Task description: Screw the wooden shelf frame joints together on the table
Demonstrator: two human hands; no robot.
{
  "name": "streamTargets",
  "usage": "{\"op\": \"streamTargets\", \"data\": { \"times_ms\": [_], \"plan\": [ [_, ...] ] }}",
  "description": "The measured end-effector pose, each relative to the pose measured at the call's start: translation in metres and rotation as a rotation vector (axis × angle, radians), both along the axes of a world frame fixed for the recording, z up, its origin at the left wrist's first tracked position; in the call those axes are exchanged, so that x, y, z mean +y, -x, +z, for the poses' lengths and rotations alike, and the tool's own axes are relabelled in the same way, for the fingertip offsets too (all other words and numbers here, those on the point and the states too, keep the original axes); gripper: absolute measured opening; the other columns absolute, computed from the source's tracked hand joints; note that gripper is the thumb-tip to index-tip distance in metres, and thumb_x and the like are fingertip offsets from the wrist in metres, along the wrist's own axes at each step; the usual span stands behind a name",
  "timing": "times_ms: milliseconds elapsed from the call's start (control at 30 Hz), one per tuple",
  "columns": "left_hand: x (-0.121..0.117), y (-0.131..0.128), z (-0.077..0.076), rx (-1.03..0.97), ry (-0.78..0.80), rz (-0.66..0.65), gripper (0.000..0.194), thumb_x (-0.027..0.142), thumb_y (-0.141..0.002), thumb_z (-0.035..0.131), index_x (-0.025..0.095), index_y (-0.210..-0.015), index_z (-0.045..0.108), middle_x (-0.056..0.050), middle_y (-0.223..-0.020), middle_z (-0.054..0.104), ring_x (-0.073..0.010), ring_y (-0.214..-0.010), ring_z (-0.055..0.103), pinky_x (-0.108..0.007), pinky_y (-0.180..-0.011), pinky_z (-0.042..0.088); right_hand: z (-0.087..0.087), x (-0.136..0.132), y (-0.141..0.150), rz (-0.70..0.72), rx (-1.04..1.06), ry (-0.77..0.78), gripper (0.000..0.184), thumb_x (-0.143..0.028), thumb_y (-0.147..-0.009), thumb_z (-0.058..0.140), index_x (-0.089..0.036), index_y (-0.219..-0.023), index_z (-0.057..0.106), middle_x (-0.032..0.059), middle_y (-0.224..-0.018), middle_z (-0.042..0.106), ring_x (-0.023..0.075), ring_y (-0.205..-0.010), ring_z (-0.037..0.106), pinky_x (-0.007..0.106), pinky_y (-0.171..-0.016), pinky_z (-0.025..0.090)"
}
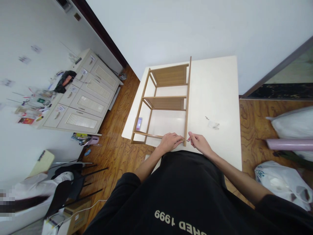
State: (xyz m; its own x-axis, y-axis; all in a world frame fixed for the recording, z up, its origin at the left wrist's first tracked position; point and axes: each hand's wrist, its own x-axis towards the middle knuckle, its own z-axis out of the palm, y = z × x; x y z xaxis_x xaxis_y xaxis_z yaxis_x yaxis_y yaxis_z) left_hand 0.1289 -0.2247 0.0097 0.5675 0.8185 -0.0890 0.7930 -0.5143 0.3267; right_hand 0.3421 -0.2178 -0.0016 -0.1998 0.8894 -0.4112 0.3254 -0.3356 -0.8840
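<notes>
A wooden shelf frame [187, 107] with two slatted shelves lies on its side on the white table [215, 88]. My left hand [170, 142] is closed around the end of its near wooden rail [149, 134], where the rail meets the long side post. Just right of that corner, my right hand [198, 143] pinches a small silvery metal tool [188, 141] against the post's outer side. The tool's exact kind is too small to make out. A small clear plastic bag [214, 125] and a small metal piece [206, 117] lie farther right.
A small purple-and-white item [139, 124] lies by the frame's left side. White drawer cabinets [80, 98] stand at left, cluttered on top. A person in white [31, 192] sits at lower left. Plastic bags [281, 182] and a pink roll [290, 144] are at right.
</notes>
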Motion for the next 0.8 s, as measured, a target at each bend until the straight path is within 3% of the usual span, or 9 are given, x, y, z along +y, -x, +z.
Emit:
{"op": "streamTargets", "data": {
  "times_ms": [167, 233, 300, 367, 433, 500, 633, 800],
  "plan": [
    [0.001, 0.0, 0.001, 0.005, 0.002, -0.006, 0.024, 0.041, -0.104, 0.048, 0.029, -0.113, 0.066, -0.001, -0.099, 0.071, -0.0159, -0.096, 0.067, -0.027, -0.084, 0.049, -0.012, 0.007, 0.007, -0.134, 0.321, 0.333, 0.06, -0.077, -0.08, 0.061, -0.019, -0.065, 0.057, -0.0057, -0.043, 0.038, 0.006, -0.037, 0.027, 0.022, -0.037, 0.021],
    [0.001, 0.0, 0.001, 0.008, 0.0, -0.008, 0.024, 0.041, -0.104, 0.048, 0.029, -0.113, 0.066, -0.001, -0.098, 0.071, -0.0162, -0.095, 0.067, -0.028, -0.084, 0.049, -0.015, 0.008, 0.007, -0.123, 0.395, 0.432, 0.058, -0.074, -0.081, 0.063, -0.019, -0.066, 0.056, -0.0074, -0.043, 0.035, 0.0049, -0.036, 0.024, 0.021, -0.036, 0.018],
    [0.0, 0.0, 0.002, 0.009, -0.005, -0.005, 0.024, 0.042, -0.104, 0.047, 0.029, -0.114, 0.066, -0.001, -0.098, 0.071, -0.0163, -0.095, 0.067, -0.028, -0.083, 0.049, -0.016, 0.008, 0.006, -0.084, 0.363, 0.421, 0.057, -0.074, -0.084, 0.059, -0.019, -0.069, 0.056, -0.0058, -0.045, 0.039, 0.006, -0.036, 0.029, 0.021, -0.036, 0.022],
    [0.0, 0.0, 0.001, 0.01, -0.006, -0.001, 0.024, 0.042, -0.104, 0.047, 0.029, -0.114, 0.066, -0.001, -0.098, 0.071, -0.0162, -0.095, 0.067, -0.028, -0.083, 0.049, -0.015, 0.005, 0.002, -0.043, 0.228, 0.245, 0.053, -0.071, -0.088, 0.055, -0.018, -0.08, 0.06, -0.0014, -0.052, 0.052, 0.0095, -0.041, 0.043, 0.023, -0.041, 0.034],
    [0.0, 0.0, 0.001, 0.009, -0.003, 0.002, 0.024, 0.041, -0.104, 0.048, 0.029, -0.114, 0.066, -0.001, -0.099, 0.071, -0.0159, -0.095, 0.067, -0.028, -0.083, 0.049, -0.016, -0.001, -0.003, -0.02, 0.056, -0.028, 0.048, -0.065, -0.093, 0.053, -0.019, -0.1, 0.062, 0.0035, -0.068, 0.066, 0.0146, -0.054, 0.059, 0.028, -0.055, 0.048],
    [0.0, 0.0, 0.0, 0.006, -0.001, 0.003, 0.024, 0.042, -0.104, 0.048, 0.029, -0.114, 0.066, -0.001, -0.099, 0.071, -0.0156, -0.096, 0.067, -0.028, -0.084, 0.049, -0.019, -0.008, -0.011, 0.035, -0.085, -0.282, 0.048, -0.06, -0.096, 0.05, -0.02, -0.119, 0.059, 0.0085, -0.089, 0.072, 0.0198, -0.072, 0.067, 0.034, -0.07, 0.055],
    [0.0, 0.0, 0.0, -0.008, -0.004, 0.002, 0.025, 0.042, -0.105, 0.046, 0.029, -0.114, 0.066, -0.001, -0.098, 0.071, -0.0155, -0.096, 0.067, -0.027, -0.085, 0.049, -0.033, -0.014, -0.028, 0.297, -0.314, -0.681, 0.059, -0.057, -0.099, 0.046, -0.015, -0.141, 0.051, 0.0184, -0.115, 0.069, 0.0299, -0.103, 0.067, 0.045, -0.089, 0.055],
    [0.0, 0.001, -0.001, -0.003, -0.007, -0.002, 0.024, 0.04, -0.104, 0.048, 0.028, -0.114, 0.066, -0.002, -0.099, 0.071, -0.0153, -0.097, 0.067, -0.027, -0.085, 0.049, -0.053, 0.003, -0.038, 0.402, -0.518, -1.03, 0.054, -0.05, -0.103, 0.043, -0.009, -0.134, 0.059, 0.0214, -0.108, 0.069, 0.0307, -0.099, 0.065, 0.043, -0.087, 0.055]
  ]
}}
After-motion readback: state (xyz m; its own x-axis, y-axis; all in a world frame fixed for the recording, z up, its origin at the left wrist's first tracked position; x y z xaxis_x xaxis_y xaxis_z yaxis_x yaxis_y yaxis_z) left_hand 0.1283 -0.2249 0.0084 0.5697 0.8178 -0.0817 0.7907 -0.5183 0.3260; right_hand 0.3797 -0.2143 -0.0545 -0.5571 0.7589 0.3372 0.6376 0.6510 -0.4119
